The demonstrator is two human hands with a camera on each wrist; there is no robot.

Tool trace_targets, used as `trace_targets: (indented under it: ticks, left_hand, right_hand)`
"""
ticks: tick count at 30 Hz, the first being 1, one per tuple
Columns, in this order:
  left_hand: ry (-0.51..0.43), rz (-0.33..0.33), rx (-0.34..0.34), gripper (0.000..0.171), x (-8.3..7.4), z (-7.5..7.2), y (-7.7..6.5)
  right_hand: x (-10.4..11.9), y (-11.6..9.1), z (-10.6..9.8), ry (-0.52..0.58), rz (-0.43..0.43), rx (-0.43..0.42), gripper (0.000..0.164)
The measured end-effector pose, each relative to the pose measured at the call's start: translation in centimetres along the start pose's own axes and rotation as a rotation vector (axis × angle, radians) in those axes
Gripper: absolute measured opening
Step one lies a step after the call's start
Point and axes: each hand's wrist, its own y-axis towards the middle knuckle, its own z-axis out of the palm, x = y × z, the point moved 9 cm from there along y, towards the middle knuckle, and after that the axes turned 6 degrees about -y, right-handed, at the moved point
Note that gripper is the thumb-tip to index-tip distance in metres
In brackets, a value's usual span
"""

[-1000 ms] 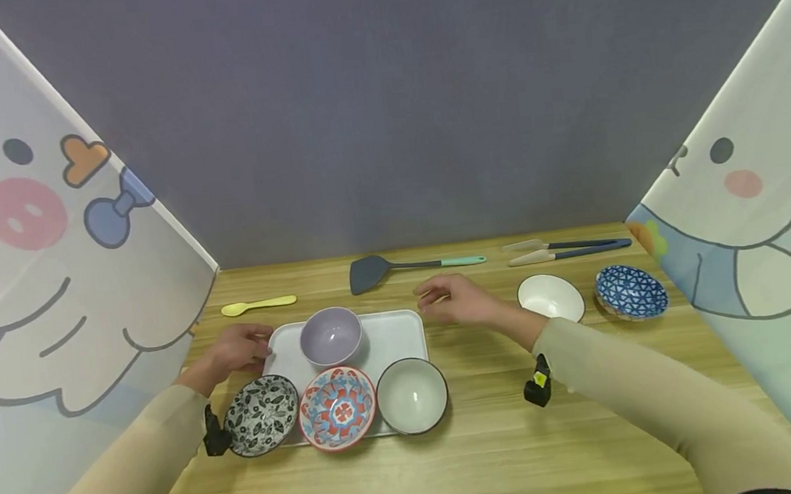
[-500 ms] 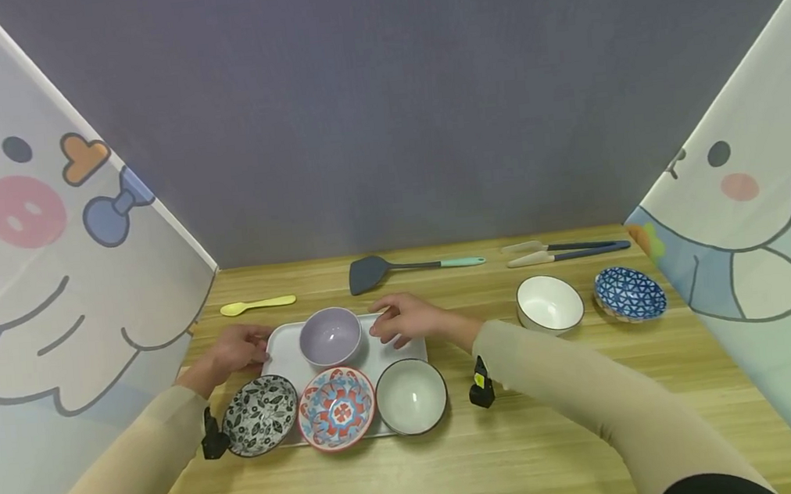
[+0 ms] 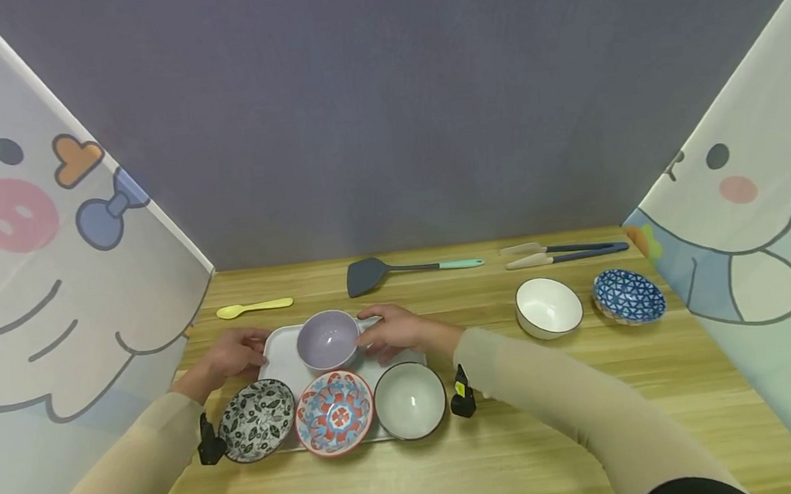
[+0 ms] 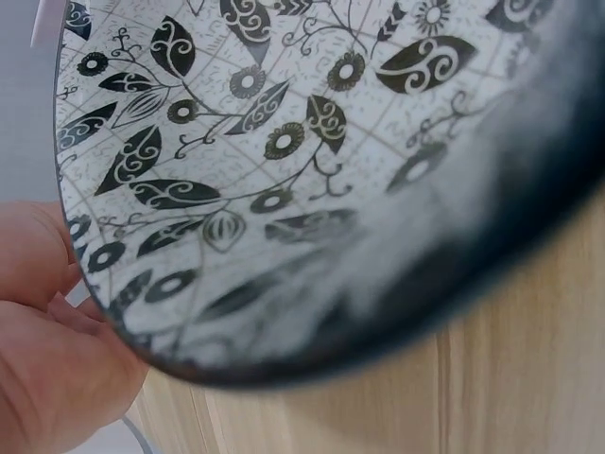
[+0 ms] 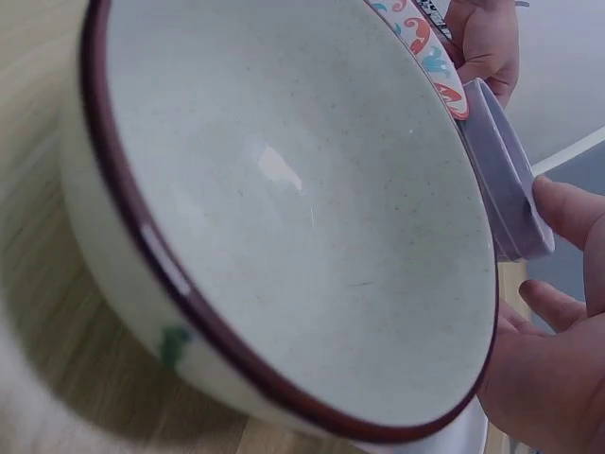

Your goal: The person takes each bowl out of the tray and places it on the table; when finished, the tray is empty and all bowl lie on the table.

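A white tray [image 3: 281, 351] lies on the wooden table, partly covered by bowls. My left hand [image 3: 235, 352] is at its left edge, fingers loosely bent and fingertips right at the rim. Toward the tray's back stands a lavender bowl [image 3: 328, 341]; my right hand [image 3: 394, 332] reaches over the tray with fingertips at that bowl's right side. In the right wrist view, one finger [image 5: 565, 210] meets the lavender bowl's rim. Along the tray's front edge are a black-and-white leaf-patterned bowl [image 3: 257, 421], a red-and-blue patterned bowl [image 3: 335, 414] and a pale dark-rimmed bowl [image 3: 410, 401].
A white bowl [image 3: 548, 308] and a blue triangle-patterned bowl [image 3: 628, 296] stand to the right. Along the back lie a yellow spoon [image 3: 254, 308], a dark spatula [image 3: 367, 276] with a mint handle, and tongs [image 3: 580, 253]. A grey wall [image 3: 385, 122] rises behind.
My right hand has moved left from beyond the tray's right edge, over the tray, to the lavender bowl's side. The left hand has stayed at the tray's left edge.
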Motion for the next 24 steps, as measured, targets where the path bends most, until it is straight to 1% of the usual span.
trace_targets:
  ticks: [6,12,18,24]
  left_hand:
    - [-0.005,-0.016,0.005,0.057,0.0,-0.1,-0.1]
    - [-0.038,-0.031,0.022,0.059,0.2,-0.1,-0.1]
    - [-0.063,-0.05,0.028,0.062,0.6,-0.1,-0.1]
    - [-0.077,-0.033,0.039,0.061,0.6,0.0,-0.2]
  right_hand:
    - [-0.4,0.4,0.1,0.048,0.017,-0.013,0.072]
    - [-0.6,0.6,0.5,0.09,0.063,0.012,0.068]
    - [-0.7,0.8,1.1,0.117,0.077,0.031,0.064]
    - [-0.8,1.0,1.3,0.176,0.091,0.019,0.062]
